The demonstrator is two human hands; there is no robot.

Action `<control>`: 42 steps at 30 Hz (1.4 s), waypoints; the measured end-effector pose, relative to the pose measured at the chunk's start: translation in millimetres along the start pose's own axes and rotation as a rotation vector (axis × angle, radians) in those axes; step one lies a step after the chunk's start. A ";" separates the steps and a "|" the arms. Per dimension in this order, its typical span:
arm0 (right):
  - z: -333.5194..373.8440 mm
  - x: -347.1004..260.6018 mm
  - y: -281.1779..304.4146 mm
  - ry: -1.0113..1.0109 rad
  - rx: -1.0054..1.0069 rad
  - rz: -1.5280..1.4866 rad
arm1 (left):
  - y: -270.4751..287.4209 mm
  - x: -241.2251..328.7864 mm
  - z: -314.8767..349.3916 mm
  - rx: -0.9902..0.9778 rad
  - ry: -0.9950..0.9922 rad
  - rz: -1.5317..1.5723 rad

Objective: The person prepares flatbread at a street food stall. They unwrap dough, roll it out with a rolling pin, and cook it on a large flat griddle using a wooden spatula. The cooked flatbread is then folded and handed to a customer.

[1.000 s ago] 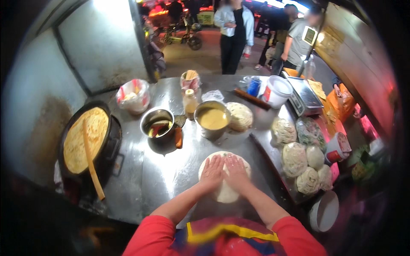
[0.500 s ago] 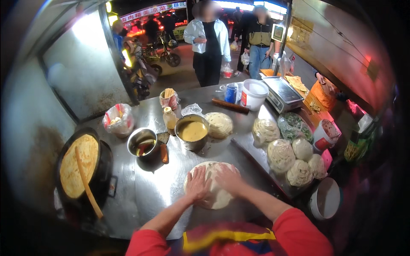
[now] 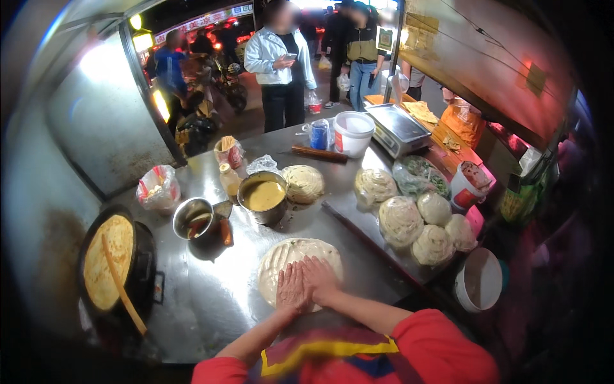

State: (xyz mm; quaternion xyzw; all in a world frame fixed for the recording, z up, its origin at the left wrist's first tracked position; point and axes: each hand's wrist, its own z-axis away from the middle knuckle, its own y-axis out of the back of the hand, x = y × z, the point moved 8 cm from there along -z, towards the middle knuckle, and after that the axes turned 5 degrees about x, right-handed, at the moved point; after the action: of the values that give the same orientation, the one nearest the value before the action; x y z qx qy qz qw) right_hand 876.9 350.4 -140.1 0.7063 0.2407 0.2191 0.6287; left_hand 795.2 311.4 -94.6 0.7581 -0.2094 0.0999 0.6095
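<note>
Off-white dough [image 3: 299, 251], flattened into a round, lies on the steel bench [image 3: 224, 304], on the near side of the metal pot [image 3: 263, 215] of yellowish batter and slightly to its right, clear of the pot's wall. Both of the person's hands rest on the dough's near half: the left hand [image 3: 292, 286] and the right hand [image 3: 320, 277] lie palm down and flat, fingers extended and close together, with their inner edges meeting. Neither pinches anything.

Shallow ridges and dents mark the half toward the pot, so the thickness is probably uneven. To press well, I would lean through the palms and heels rather than dig with the fingertips, which could thin or tear the sheet. Short, overlapping presses from the middle outward, with a small turn of the round between them, should keep the rim even. If the dough sticks or springs back, a lighter touch and a brief rest would likely serve better than force.

Spreading should stay clear of the scraper [image 3: 226, 232] with an orange handle, left of the pot, and the long dark bar [image 3: 371, 242] to the pot's right. Just right of the pot sits a coiled dough piece [image 3: 303, 184].
</note>
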 end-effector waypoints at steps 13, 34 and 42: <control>23.2 -2.6 64.6 -0.175 0.194 -0.240 | 16.2 -19.3 33.5 -0.054 0.001 -0.152; -95.0 -350.3 136.3 0.174 0.261 -0.639 | 260.9 -251.2 349.6 0.637 0.297 -0.193; -167.4 -530.1 178.9 0.320 -0.273 -0.876 | 410.9 -351.8 394.4 0.919 0.532 -0.347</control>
State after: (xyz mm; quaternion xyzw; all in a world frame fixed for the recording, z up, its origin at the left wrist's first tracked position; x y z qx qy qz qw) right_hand 368.2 138.4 53.1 0.4071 0.5782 0.0694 0.7037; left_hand 259.8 -70.2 31.4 0.9178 0.1446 0.2669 0.2558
